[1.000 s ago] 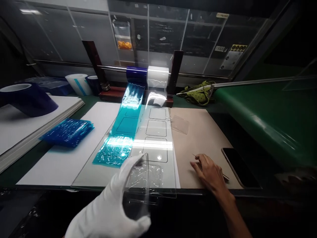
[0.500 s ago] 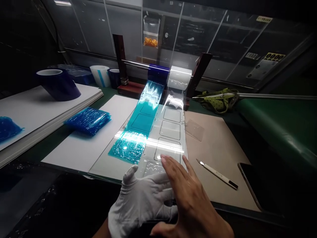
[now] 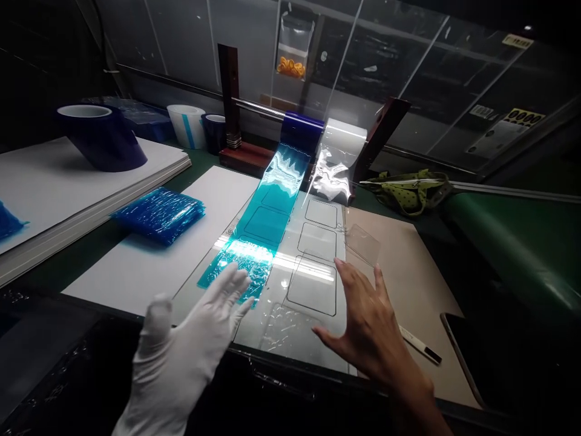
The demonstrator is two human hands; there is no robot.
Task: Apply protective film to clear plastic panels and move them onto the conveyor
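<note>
Dark blue tape roll [image 3: 100,136] tilted on white board stack [image 3: 54,194] at left. Heap of blue film pieces [image 3: 158,213] on white sheet [image 3: 149,266] — near board stack's edge. White cup with blue stripe [image 3: 186,125] and small dark roll [image 3: 213,132] by back wall. Green spotted pouch [image 3: 411,191] behind brown mat [image 3: 403,272]. Craft knife [image 3: 420,346] on mat — dark phone [image 3: 472,357] just right of it. Bag of orange rings [image 3: 291,65] hanging behind clear screen.

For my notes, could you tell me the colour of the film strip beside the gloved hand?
Translucent teal-blue film strip, head view.
</note>
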